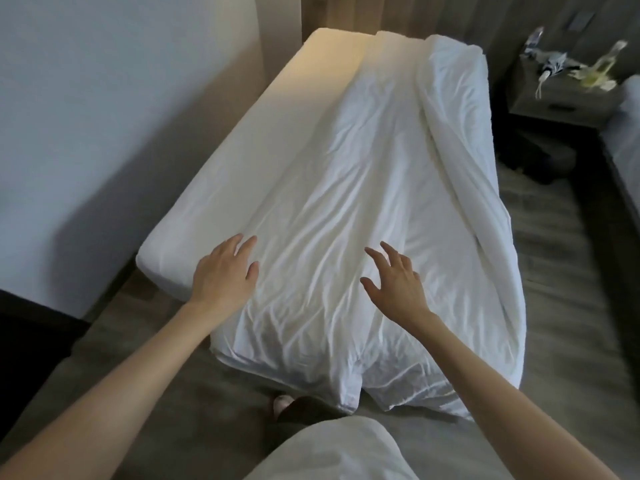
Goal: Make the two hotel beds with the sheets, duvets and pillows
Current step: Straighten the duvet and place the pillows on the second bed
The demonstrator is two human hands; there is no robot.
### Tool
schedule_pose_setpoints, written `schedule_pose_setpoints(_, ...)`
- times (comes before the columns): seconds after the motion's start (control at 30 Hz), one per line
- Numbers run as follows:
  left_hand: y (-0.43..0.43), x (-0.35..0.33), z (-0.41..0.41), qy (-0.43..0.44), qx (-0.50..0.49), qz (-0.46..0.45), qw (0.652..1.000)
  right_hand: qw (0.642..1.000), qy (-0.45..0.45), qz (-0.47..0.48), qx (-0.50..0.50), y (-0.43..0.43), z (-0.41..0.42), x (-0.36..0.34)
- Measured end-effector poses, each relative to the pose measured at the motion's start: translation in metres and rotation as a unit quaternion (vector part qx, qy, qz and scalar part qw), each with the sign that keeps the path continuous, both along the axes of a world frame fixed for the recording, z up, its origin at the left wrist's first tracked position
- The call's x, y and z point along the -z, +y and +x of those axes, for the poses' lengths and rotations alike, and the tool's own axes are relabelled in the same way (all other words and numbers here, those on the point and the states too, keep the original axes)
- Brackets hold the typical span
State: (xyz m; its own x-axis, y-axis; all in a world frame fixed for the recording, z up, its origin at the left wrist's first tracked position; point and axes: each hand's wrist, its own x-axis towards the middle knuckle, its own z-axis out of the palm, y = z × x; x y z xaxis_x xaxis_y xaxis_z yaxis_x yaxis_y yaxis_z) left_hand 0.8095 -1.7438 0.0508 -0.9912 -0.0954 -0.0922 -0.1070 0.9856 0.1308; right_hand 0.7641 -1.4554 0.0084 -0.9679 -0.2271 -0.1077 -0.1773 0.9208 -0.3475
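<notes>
On your far left is a pale wall (104,98), and the bed (277,116) runs beside it, away from you toward the headboard end. The left strip of the bed shows a smooth white fitted sheet (194,216), uncovered from the near corner up to the warm-lit far end.

Your left hand (225,271) is open, with the fingers straight and close together. It lies flat at the near left edge of the duvet (346,202), where the duvet meets the bare sheet.

The duvet is white and heavily creased. It covers the middle and right of the bed, and its near end hangs over the foot of the bed toward the floor (561,237). Along its right side the fabric is bunched into a long rolled fold that droops off the mattress edge.

Your right hand (398,282) is open too, with the fingers spread and slightly bent over the duvet's near middle. You cannot tell whether the fingertips touch the fabric.

Further right, well apart from this bed, a dark nightstand (561,102) carries blurred bottles (602,67). The edge of the second bed (627,116) shows at the far right.
</notes>
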Motion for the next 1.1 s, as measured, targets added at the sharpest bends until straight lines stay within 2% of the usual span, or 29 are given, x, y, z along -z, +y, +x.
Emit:
schedule_pose_setpoints(0.13,-0.043,0.019,-0.037,-0.025,0.011,0.028,0.999,0.992,-0.083,-0.008,0.093,-0.017,-0.022,0.022)
schedule_pose_setpoints(0.23,-0.065,0.045,-0.067,-0.048,0.008,0.116,0.992,0.981,-0.123,-0.01,0.15,-0.024,-0.028,0.039)
schedule_pose_setpoints(0.43,-0.085,0.1,-0.131,-0.066,-0.009,0.202,0.977,0.939,-0.196,-0.034,0.282,-0.044,-0.032,0.076)
schedule_pose_setpoints(0.57,-0.092,0.141,-0.172,-0.111,-0.034,0.217,0.969,0.915,-0.211,-0.047,0.34,-0.056,-0.041,0.108)
schedule_pose_setpoints(0.7,-0.087,0.183,-0.22,-0.179,-0.148,0.259,0.938,0.897,-0.223,-0.043,0.379,-0.051,-0.055,0.152)
schedule_pose_setpoints(0.9,-0.086,0.269,-0.264,-0.249,-0.202,0.24,0.916,0.859,-0.222,-0.09,0.452,-0.042,-0.08,0.222)
schedule_pose_setpoints(1.0,-0.084,0.301,-0.268,-0.214,-0.237,0.208,0.925,0.837,-0.217,-0.078,0.496,-0.044,-0.095,0.247)
schedule_pose_setpoints(1.1,-0.084,0.316,-0.268,-0.11,-0.247,0.189,0.944,0.827,-0.191,-0.07,0.523,-0.038,-0.104,0.259)
